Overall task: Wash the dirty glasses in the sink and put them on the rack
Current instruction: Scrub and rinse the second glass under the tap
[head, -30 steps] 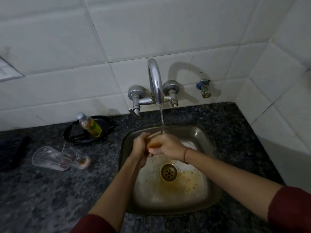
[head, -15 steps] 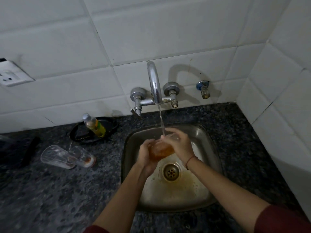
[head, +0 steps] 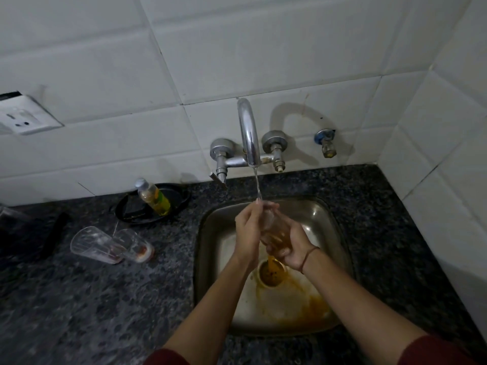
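Glass (head: pixel 274 223) sits over the sink (head: pixel 208 227) right under the tap's (head: pixel 249 130) stream, so water flushes its orange dregs toward the drain (head: pixel 272 277) — my right hand (head: pixel 292 250) wraps its lower half, my left hand (head: pixel 247 233) grips near the rim to steady it.

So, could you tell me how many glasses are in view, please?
3. One glass in the left hand and right hand under the tap; two glasses lying on the counter left of the sink. A clear object cut off at the left edge may be another.
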